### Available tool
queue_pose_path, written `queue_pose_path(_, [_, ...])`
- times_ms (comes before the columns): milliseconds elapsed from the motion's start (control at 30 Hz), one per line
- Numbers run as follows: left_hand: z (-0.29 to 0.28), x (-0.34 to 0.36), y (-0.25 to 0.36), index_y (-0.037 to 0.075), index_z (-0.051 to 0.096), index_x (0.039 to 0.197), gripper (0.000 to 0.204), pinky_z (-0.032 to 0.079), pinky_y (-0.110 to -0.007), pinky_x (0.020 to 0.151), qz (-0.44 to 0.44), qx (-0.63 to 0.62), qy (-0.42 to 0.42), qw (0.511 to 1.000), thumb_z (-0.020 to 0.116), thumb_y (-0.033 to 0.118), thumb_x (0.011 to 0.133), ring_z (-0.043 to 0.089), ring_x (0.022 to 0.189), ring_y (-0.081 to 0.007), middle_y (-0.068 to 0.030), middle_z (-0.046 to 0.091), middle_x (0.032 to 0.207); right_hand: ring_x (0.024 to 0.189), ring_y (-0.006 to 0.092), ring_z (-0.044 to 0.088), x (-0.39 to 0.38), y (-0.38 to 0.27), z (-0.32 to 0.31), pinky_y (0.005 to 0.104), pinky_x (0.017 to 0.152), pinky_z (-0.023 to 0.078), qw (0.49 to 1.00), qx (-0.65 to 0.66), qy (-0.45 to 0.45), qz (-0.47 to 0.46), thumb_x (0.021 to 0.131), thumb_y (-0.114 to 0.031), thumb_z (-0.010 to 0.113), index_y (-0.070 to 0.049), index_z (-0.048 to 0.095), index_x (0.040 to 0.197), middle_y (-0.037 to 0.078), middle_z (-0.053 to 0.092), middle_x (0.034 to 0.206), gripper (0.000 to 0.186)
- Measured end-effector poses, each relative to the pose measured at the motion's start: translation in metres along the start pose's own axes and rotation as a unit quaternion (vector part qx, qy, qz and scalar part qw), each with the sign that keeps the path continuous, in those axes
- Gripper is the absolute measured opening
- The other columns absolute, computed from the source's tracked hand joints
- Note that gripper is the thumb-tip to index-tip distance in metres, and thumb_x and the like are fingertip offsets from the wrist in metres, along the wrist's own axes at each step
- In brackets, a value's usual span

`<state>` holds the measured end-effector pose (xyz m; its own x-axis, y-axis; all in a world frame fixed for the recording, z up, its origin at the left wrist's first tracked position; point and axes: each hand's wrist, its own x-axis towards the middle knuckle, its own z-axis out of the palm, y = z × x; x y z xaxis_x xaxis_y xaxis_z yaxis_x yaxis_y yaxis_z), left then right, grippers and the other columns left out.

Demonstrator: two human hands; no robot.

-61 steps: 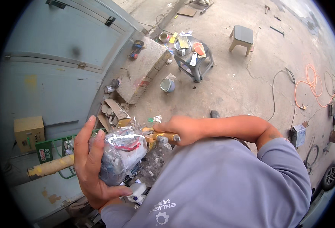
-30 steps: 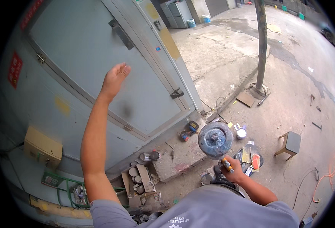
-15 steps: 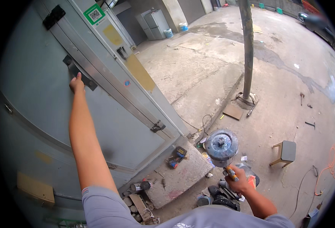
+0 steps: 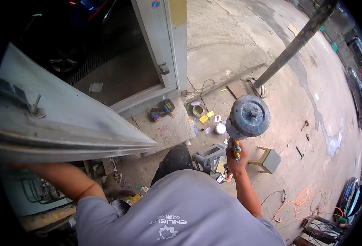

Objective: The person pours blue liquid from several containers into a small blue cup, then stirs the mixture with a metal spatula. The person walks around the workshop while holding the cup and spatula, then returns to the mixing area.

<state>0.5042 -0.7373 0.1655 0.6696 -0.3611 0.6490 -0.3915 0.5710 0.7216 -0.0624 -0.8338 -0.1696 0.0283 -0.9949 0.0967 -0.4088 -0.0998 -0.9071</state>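
Observation:
My right hand (image 4: 238, 160) is closed around the handle of a paint spray gun (image 4: 250, 117), which has a large round, paint-stained cup on top. To my left the grey metal door (image 4: 66, 110) stands swung open, its edge facing me. My left forearm (image 4: 64, 180) reaches along the near side of that door. The door hides the left hand and its fingers, so their grip does not show. A dark car with a visible wheel (image 4: 62, 61) stands in the dim room past the doorway.
A cordless drill (image 4: 161, 110) lies on the concrete step (image 4: 172, 133). Beyond are a white-lidded tub (image 4: 220, 128) and an open can (image 4: 198, 110). A stool (image 4: 267, 160) stands right of the gun, near an orange hose (image 4: 298, 201). A pole (image 4: 292, 45) rises farther off.
The door, shut before with my left hand on its handle, has swung open toward me. My left arm has come down and back. The spray gun is now higher in view.

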Motion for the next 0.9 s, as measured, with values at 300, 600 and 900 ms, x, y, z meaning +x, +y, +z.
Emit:
queue_pose_path(300, [-0.184,-0.101,0.094,-0.001,0.066,0.121,0.046,0.049,-0.054,0.107,-0.135,0.65,0.022,0.747,0.059,0.04,0.1,0.063,0.122,-0.0356,-0.0234,0.065,0.128,0.059,0.0088,0.057,0.126,-0.069,0.128,0.0282,0.049,0.041,0.963,0.057,-0.257,-0.058,0.086,0.001,0.069,-0.003,0.062,0.088,0.001,0.061,0.072,0.008])
queue_pose_path(600, [-0.157,-0.071,0.135,0.002,0.067,0.121,0.038,0.052,-0.054,0.099,-0.206,0.848,-0.049,0.486,0.062,0.031,0.097,0.065,0.115,-0.0342,-0.0195,0.066,0.122,0.056,0.0107,0.059,0.284,-0.105,0.36,0.0315,0.048,0.044,0.846,-0.028,-0.445,-0.292,0.091,-0.005,0.077,-0.006,0.066,0.089,0.003,0.064,0.07,0.011])
queue_pose_path(900, [-0.057,0.0,0.214,0.004,0.068,0.121,0.032,0.054,-0.054,0.092,-0.205,0.917,-0.046,0.338,0.064,0.021,0.094,0.066,0.107,-0.0328,-0.0156,0.067,0.115,0.078,0.0146,0.068,0.323,-0.416,0.482,0.0317,0.072,0.054,0.821,0.08,-0.511,-0.243,0.086,0.002,0.069,-0.002,0.07,0.111,0.003,0.071,0.087,0.026])
